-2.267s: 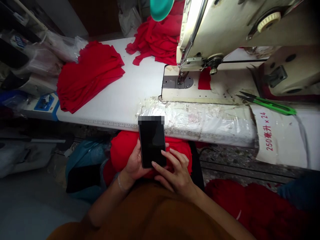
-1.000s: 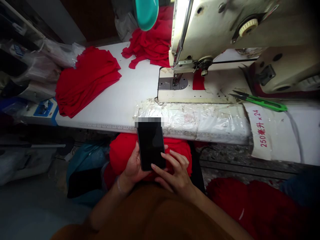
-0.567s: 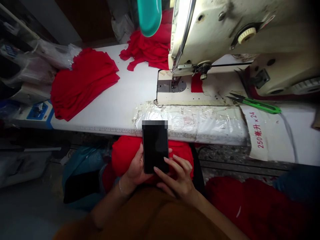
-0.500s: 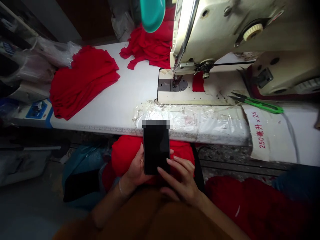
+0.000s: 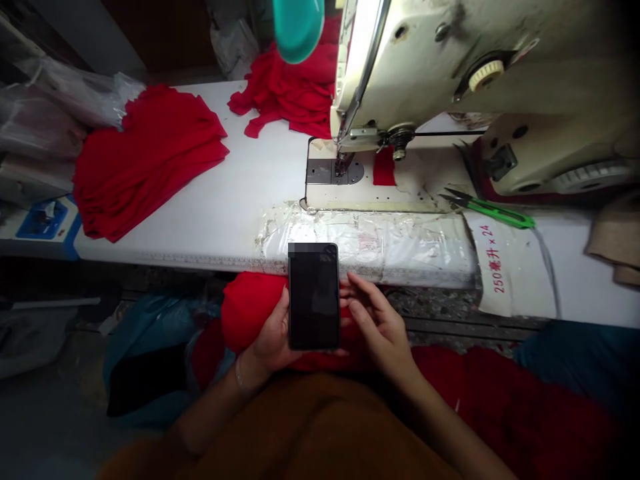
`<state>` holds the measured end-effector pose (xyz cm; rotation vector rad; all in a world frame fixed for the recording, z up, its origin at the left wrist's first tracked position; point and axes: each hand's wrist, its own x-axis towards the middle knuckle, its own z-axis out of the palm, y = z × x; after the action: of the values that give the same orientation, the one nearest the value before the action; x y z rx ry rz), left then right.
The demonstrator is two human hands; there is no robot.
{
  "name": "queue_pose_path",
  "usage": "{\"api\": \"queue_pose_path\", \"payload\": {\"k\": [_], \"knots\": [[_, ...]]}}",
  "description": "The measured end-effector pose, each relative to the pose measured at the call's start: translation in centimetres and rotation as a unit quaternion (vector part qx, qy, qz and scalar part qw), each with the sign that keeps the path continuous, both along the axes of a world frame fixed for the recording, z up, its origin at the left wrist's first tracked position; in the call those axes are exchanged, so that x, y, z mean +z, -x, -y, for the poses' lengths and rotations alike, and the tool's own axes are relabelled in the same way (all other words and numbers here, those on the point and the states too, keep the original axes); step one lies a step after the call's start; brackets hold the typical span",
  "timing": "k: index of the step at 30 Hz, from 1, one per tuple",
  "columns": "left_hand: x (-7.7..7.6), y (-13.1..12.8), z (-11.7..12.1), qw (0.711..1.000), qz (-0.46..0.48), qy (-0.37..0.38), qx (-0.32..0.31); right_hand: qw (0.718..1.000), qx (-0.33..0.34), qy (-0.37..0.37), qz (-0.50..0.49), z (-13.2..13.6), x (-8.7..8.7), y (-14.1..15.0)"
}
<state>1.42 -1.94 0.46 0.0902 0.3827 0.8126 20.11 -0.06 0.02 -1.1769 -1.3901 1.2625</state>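
Observation:
A black smartphone (image 5: pixel 315 297) with a dark screen is held upright over my lap, just in front of the table edge. My left hand (image 5: pixel 274 333) grips it from the left and from beneath, thumb along its side. Beside the phone's right edge is my right hand (image 5: pixel 383 327), its fingers apart and slightly bent; whether the fingertips touch the phone I cannot tell. Red cloth (image 5: pixel 253 310) lies on my lap behind both hands.
A sewing machine (image 5: pixel 425 73) stands on the white table (image 5: pixel 195 227), with a red scrap (image 5: pixel 384 167) on its bed. Green thread snips (image 5: pixel 495 210) lie to the right. A red fabric stack (image 5: pixel 150 160) sits left, a red heap (image 5: pixel 290 90) behind. More red cloth (image 5: pixel 500 400) lies low right.
My right hand has moved off the phone's screen to its right side, and its fingers have shifted upward. My left hand keeps holding the phone. The view has turned slightly right.

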Motion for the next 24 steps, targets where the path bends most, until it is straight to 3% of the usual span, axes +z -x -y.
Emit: {"api": "queue_pose_path", "payload": {"k": [3,7,11,18,24], "knots": [[-0.2,-0.1,-0.1,1.0,-0.007,0.012,-0.002,0.998,0.01,0.043,-0.04,-2.5,0.9,0.2],[-0.3,-0.2,0.0,1.0,-0.016,0.017,-0.002,0.995,0.061,0.073,0.003,-6.2,3.0,1.0],[-0.3,-0.3,0.2,1.0,-0.018,0.019,0.015,0.991,0.118,-0.005,0.069,-8.5,4.8,2.2],[-0.8,-0.4,0.4,0.999,-0.045,0.019,0.023,0.979,0.13,-0.066,0.146,-9.3,5.6,3.4],[-0.8,-0.6,0.4,0.998,-0.062,0.007,0.015,0.974,0.121,-0.068,0.177,-9.2,5.8,3.9]]}}
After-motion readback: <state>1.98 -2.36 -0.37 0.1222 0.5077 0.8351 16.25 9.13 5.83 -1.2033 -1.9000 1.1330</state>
